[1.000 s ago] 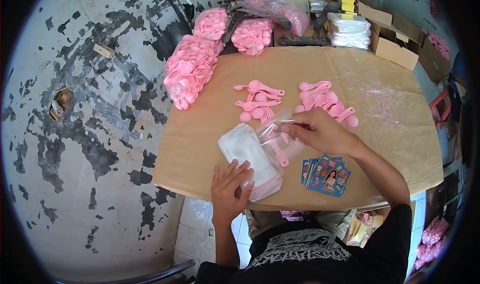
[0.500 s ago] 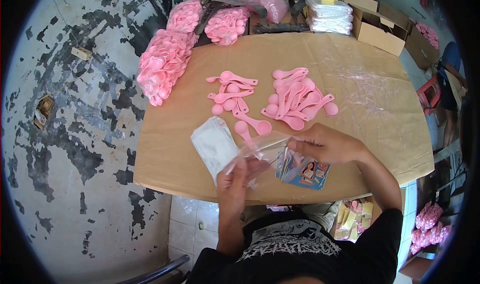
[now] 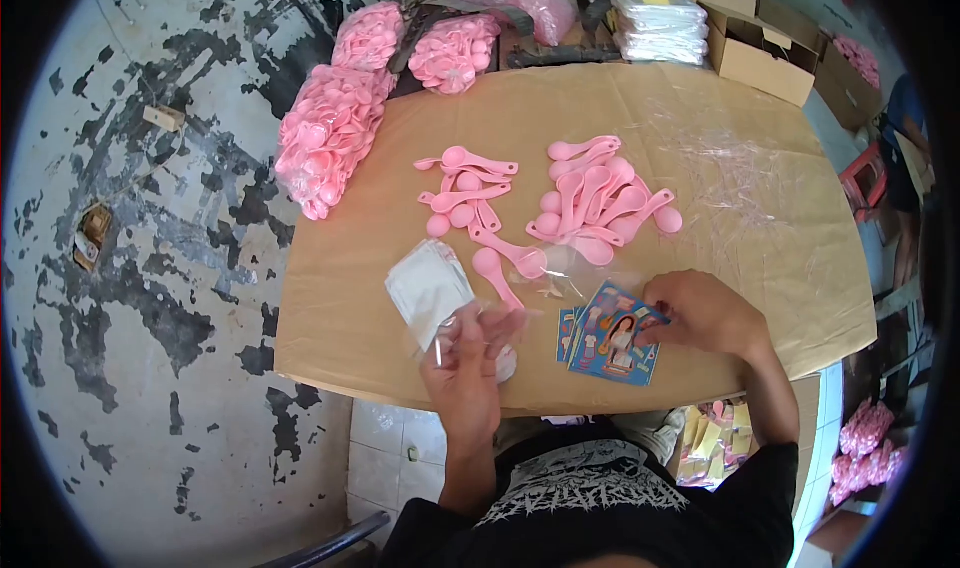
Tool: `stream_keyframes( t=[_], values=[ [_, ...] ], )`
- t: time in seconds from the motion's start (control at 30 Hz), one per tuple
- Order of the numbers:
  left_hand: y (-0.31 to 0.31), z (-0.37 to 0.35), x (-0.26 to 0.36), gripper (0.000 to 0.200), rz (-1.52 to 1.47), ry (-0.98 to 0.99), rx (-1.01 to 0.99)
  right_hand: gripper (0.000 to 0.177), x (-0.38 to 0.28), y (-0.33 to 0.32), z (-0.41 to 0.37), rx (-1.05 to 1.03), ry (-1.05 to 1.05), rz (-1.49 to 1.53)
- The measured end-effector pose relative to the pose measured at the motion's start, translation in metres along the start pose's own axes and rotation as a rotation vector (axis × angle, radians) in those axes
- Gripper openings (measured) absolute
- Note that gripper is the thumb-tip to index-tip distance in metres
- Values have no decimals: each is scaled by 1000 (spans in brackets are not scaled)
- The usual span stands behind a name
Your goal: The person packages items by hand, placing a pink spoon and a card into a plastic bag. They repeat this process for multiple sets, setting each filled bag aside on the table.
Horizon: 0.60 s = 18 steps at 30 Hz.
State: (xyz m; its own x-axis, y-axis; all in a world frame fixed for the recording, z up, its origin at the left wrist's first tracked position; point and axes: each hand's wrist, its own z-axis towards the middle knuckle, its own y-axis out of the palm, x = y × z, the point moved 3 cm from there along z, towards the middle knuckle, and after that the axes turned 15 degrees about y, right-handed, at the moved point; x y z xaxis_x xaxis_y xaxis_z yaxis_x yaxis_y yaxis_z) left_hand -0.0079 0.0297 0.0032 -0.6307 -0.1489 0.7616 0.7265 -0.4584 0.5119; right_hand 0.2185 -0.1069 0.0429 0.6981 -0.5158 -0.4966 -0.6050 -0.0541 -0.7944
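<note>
Presently, the left hand (image 3: 466, 373) has its fingers and thumb drawn together on a piece of clear film (image 3: 510, 320); the far extent of the film cannot be made out. The right hand (image 3: 708, 310) has bent fingers at the right edge of the printed cards (image 3: 612, 340); whether they clamp one card or more cannot be told. The cards lie fanned and overlapping near the front edge of the table (image 3: 335, 308). Risk noted: because they overlap, two could lift as one, or lower ones could be dragged askew. A hard pinch at the corner could crease the card. The film is thin and may crumple or slip under loose fingertips. The pink spoons (image 3: 590, 196) lie close beyond; a low sweep of either hand could scatter them. A wrist brushing the white stack (image 3: 428, 283) beside the left hand could shift it.
</note>
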Motion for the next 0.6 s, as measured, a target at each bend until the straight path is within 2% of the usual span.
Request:
stream_keyframes(
  t=[0.03,0.13,0.23,0.33,0.5,0.6],
  values=[
    [10,3,0,26,-8,-29,0,31,6,0,2,-17,22,59],
    [22,6,0,25,-58,-19,-29,26,16,-7,4,270,-197,152],
    [26,9,-2,25,-121,8,-17,18,6,-11,-1,221,-244,123],
    [32,11,-6,27,-137,-2,0,13,-23,-8,-7,211,-320,306],
    [42,4,-10,30,-90,-47,-12,14,-41,12,5,238,-429,405],
    [40,-2,-11,30,20,33,-29,14,-50,19,6,204,-412,417]
  ],
)
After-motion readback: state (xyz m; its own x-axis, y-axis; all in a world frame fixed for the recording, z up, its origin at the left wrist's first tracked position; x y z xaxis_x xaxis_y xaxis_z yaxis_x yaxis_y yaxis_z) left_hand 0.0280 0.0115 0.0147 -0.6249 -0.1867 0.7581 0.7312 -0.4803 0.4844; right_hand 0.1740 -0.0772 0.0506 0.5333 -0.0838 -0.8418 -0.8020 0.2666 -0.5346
